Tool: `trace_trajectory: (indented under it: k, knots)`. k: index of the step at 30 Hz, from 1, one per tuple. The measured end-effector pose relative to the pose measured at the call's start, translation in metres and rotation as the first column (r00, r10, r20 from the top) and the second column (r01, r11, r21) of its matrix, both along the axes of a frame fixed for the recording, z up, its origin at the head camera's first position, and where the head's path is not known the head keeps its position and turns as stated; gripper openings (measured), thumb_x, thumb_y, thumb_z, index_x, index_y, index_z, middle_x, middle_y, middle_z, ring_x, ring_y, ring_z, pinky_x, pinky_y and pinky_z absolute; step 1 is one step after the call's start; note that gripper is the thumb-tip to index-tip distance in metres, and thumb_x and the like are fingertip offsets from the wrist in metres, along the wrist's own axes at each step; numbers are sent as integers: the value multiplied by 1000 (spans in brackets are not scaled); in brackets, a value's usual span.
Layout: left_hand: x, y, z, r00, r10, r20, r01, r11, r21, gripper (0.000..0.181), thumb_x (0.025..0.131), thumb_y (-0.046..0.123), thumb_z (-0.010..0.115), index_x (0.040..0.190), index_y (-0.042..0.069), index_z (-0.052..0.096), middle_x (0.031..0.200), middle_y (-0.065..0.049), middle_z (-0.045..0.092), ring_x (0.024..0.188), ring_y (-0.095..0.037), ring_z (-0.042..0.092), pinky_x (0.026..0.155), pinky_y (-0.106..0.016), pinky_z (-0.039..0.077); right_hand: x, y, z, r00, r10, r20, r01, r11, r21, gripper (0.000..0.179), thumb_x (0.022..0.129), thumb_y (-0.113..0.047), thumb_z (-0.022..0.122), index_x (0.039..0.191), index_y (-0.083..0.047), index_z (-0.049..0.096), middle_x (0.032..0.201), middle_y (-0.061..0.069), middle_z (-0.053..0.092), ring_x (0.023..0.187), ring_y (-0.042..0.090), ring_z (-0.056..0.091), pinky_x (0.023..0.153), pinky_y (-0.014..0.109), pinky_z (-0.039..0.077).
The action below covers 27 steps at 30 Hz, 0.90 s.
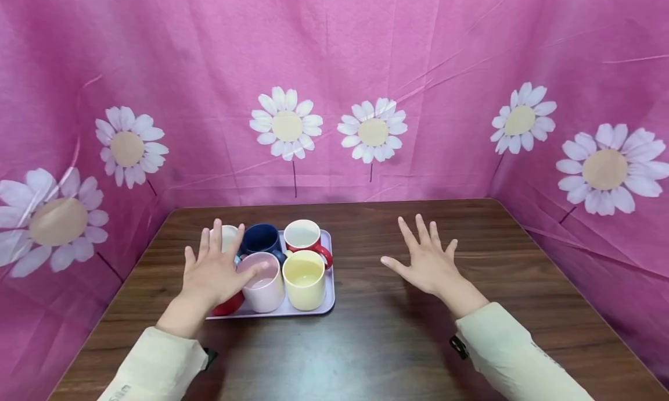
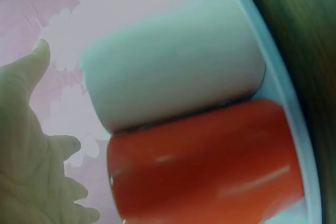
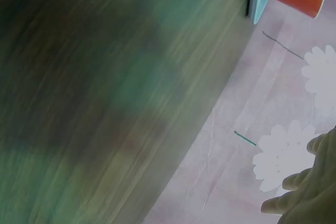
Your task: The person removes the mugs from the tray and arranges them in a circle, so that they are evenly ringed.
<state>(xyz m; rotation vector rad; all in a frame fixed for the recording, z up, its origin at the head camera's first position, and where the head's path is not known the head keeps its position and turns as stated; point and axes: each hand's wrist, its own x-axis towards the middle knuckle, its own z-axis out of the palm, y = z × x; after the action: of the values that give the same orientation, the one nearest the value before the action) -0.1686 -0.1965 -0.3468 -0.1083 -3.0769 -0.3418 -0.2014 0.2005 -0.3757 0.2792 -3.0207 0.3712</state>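
Note:
My left hand [image 1: 213, 270] spreads its fingers over the left part of a lavender tray [image 1: 329, 285] and holds nothing. Below and beside it stand several upright mugs: a pink mug [image 1: 263, 293], a yellow mug [image 1: 305, 282], a navy mug [image 1: 261, 238], a red mug with a white inside [image 1: 303, 236], a pale mug [image 1: 227, 236] and a red mug [image 1: 229, 305] mostly hidden by the hand. In the left wrist view, the near red mug [image 2: 205, 166] fills the lower part. Over the table right of the tray, my right hand [image 1: 430, 264] has its fingers spread, holding nothing.
The brown wooden table [image 1: 366, 354] carries the tray on its left half. A pink curtain [image 1: 334, 40] with large white daisies encloses the back and both sides. Dark bands [image 1: 459, 347] show at the sleeve cuffs.

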Motion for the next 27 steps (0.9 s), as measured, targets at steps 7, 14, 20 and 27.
trace_trajectory:
  k: [7, 14, 20, 27]
  knots:
    - [-4, -18, 6, 1000, 6, -12, -7, 1000, -9, 100, 81, 80, 37, 154, 17, 10, 153, -29, -7, 136, -50, -7, 98, -74, -4, -4, -15, 1, 1000, 13, -5, -13, 999, -31, 101, 78, -84, 37, 154, -29, 0, 158, 17, -2, 139, 45, -2, 93, 78, -5]
    - [-8, -39, 8, 999, 29, -27, -29, 1000, -3, 101, 81, 78, 42, 154, 16, 9, 152, -30, -8, 136, -51, -7, 97, -75, -4, -7, -33, 1, 999, 34, -14, -35, 997, -76, 100, 79, -81, 43, 154, -30, 0, 158, 15, -1, 140, 43, 0, 95, 77, -2]
    - [-9, -60, 12, 998, 49, -41, -48, 999, 8, 105, 80, 78, 45, 154, 13, 10, 151, -32, -9, 135, -53, -8, 96, -76, -3, -6, -49, -1, 998, 55, -20, -58, 991, -123, 101, 79, -79, 46, 154, -29, -1, 158, 15, 1, 141, 41, 2, 96, 77, 2]
    - [-7, -85, 12, 997, 63, -48, -62, 998, 25, 106, 81, 75, 47, 153, 9, 4, 149, -34, -11, 134, -53, -10, 95, -76, -3, -2, -68, -10, 997, 68, -30, -72, 982, -177, 105, 78, -76, 52, 154, -27, -1, 157, 16, 6, 141, 40, 7, 98, 76, 8]
